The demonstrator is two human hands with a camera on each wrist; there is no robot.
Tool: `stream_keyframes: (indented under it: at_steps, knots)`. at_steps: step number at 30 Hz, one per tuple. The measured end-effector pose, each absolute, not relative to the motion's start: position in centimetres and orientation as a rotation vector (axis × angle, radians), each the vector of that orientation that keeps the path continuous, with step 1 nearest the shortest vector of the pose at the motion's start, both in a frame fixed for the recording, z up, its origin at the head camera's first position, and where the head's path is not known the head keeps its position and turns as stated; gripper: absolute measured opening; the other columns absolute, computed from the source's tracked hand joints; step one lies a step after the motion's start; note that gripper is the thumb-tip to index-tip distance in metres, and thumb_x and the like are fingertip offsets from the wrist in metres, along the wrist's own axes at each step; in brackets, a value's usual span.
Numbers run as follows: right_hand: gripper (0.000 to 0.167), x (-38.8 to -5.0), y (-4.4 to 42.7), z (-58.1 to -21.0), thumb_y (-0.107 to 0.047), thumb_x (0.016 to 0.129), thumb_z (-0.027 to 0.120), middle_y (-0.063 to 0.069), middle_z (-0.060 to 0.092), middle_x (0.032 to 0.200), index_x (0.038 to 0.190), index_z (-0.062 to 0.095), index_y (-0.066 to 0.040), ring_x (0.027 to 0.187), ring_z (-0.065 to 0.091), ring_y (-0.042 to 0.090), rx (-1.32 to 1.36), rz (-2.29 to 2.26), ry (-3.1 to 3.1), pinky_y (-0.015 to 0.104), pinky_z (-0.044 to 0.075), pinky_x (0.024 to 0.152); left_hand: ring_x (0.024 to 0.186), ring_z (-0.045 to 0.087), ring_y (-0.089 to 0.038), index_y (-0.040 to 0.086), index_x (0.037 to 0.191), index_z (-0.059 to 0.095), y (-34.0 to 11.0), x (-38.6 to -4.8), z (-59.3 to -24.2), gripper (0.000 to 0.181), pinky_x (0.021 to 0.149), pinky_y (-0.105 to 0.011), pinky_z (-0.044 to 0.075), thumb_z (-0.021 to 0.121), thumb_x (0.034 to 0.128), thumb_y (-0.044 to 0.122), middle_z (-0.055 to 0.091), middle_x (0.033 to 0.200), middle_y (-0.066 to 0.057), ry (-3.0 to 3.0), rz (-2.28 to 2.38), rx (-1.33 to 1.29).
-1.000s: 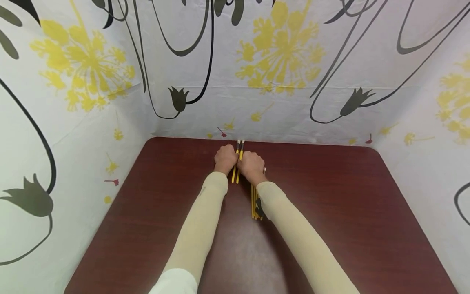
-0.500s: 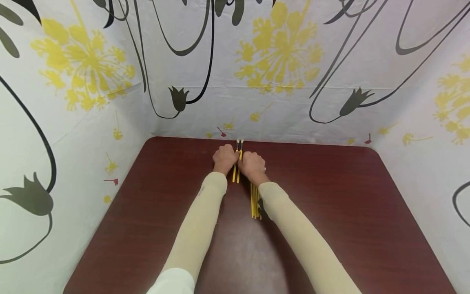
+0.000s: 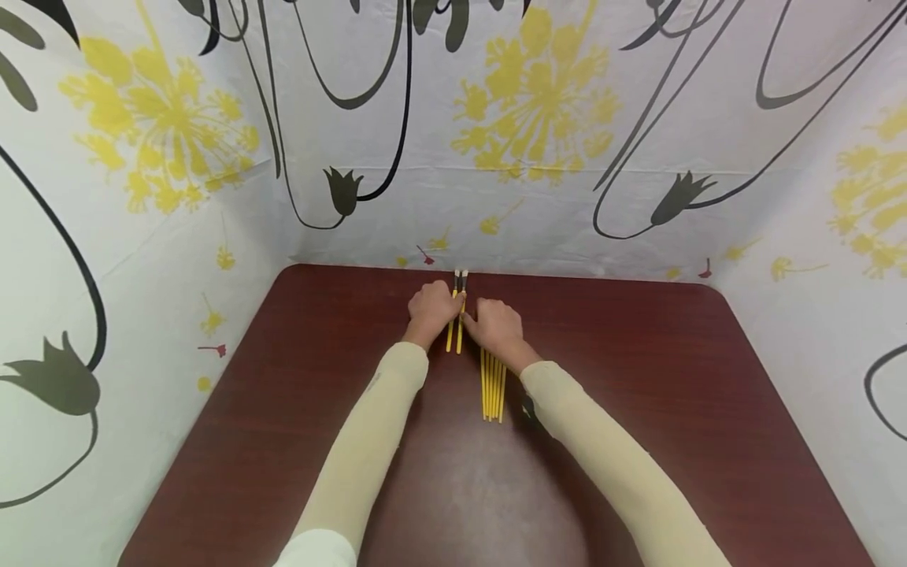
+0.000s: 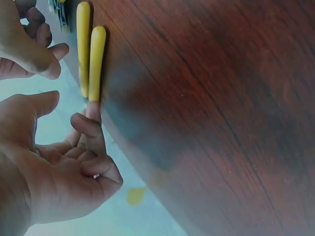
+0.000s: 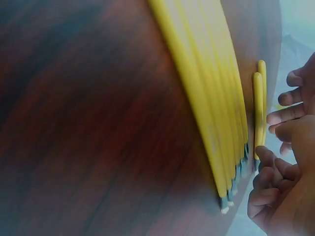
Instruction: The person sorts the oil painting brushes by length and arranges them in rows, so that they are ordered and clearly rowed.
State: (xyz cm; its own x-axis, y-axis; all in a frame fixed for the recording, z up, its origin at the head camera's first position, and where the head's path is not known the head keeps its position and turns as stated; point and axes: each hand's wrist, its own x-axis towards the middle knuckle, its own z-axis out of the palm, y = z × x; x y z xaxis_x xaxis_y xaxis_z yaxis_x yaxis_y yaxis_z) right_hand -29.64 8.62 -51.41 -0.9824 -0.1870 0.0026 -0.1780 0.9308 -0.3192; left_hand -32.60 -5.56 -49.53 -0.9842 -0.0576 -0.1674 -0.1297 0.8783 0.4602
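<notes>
A floral-printed cloth bounds the far edge of the reddish-brown woodgrain tabletop, which stretches widely to both sides. A row of yellow-handled paintbrushes runs beneath the right hand. The left hand is nearer to a separate pair of paintbrushes, which lies between the hands, long axis pointing away from the person, bristles at the far edge. Fingers are loosely bent, thumbs apart; a left fingertip appears to touch one handle; right-hand contact is unclear.
</notes>
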Motion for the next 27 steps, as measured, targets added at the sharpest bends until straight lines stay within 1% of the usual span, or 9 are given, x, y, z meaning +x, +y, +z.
stream_keyframes:
  at_steps: [5, 10, 13, 17, 21, 24, 27]
  knots:
    - [0.032, -28.5, 10.1, -51.6, -0.042, 0.104, 0.065, 0.002, 0.061, 0.073, 0.087, 0.062, -0.015, 0.056, 0.056, 0.018, -0.353, -0.508, 3.105, 0.033, 0.041, 0.049, 0.058, 0.061, -0.023, 0.01, 0.086, 0.063, -5.2, -31.9, -49.0, 0.044, 0.051, -0.035, 0.045, 0.061, 0.1051, 0.049, 0.057, 0.067, -0.005, 2.95, 0.712, -0.098]
    - [0.028, -26.8, 11.1, -51.3, -0.041, 0.102, 0.068, 0.001, 0.064, 0.081, 0.096, 0.067, -0.013, 0.059, 0.056, 0.015, -0.418, -0.532, 3.115, 0.032, 0.042, 0.05, 0.062, 0.062, -0.022, 0.012, 0.098, 0.059, -4.8, -30.6, -49.2, 0.041, 0.055, -0.035, 0.048, 0.062, 0.104, 0.052, 0.061, 0.077, -0.006, 3.006, 0.686, -0.047]
    - [0.027, -25.5, 11.4, -51.0, -0.04, 0.102, 0.069, 0.001, 0.064, 0.082, 0.098, 0.067, -0.013, 0.059, 0.056, 0.014, -0.449, -0.562, 3.102, 0.03, 0.042, 0.05, 0.062, 0.062, -0.02, 0.013, 0.098, 0.06, -4.3, -29.5, -49.5, 0.039, 0.055, -0.035, 0.048, 0.064, 0.1031, 0.051, 0.062, 0.08, -0.004, 3.051, 0.666, 0.035]
    - [0.025, -24.0, 11.7, -50.6, -0.038, 0.101, 0.068, 0.001, 0.059, 0.078, 0.098, 0.066, -0.013, 0.058, 0.053, 0.014, -0.492, -0.572, 3.078, 0.03, 0.04, 0.049, 0.062, 0.061, -0.018, 0.015, 0.095, 0.061, -3.5, -28.0, -49.8, 0.035, 0.054, -0.034, 0.046, 0.065, 0.1026, 0.049, 0.063, 0.082, -0.001, 3.072, 0.643, 0.156]
    - [0.022, -22.8, 12.3, -50.7, -0.039, 0.099, 0.069, -0.002, 0.059, 0.077, 0.097, 0.065, -0.018, 0.059, 0.053, 0.013, -0.51, -0.533, 3.091, 0.03, 0.039, 0.049, 0.062, 0.061, -0.017, 0.017, 0.093, 0.061, -2.9, -26.8, -49.7, 0.03, 0.054, -0.033, 0.045, 0.065, 0.1034, 0.044, 0.064, 0.081, 0.001, 3.042, 0.625, 0.247]
    - [0.025, -22.1, 13.0, -50.9, -0.044, 0.098, 0.072, -0.004, 0.06, 0.078, 0.092, 0.064, -0.021, 0.059, 0.053, 0.012, -0.494, -0.523, 3.115, 0.03, 0.04, 0.049, 0.062, 0.06, -0.016, 0.018, 0.091, 0.06, -2.6, -26.1, -49.6, 0.029, 0.053, -0.032, 0.044, 0.067, 0.1026, 0.044, 0.064, 0.079, 0.002, 3.019, 0.59, 0.291]
    - [0.027, -21.4, 13.8, -51.1, -0.045, 0.097, 0.074, -0.006, 0.061, 0.078, 0.088, 0.065, -0.021, 0.058, 0.052, 0.011, -0.469, -0.543, 3.128, 0.029, 0.04, 0.048, 0.061, 0.059, -0.016, 0.017, 0.089, 0.061, -2.5, -25.5, -49.6, 0.031, 0.052, -0.032, 0.042, 0.07, 0.1007, 0.045, 0.064, 0.076, 0.001, 2.998, 0.568, 0.319]
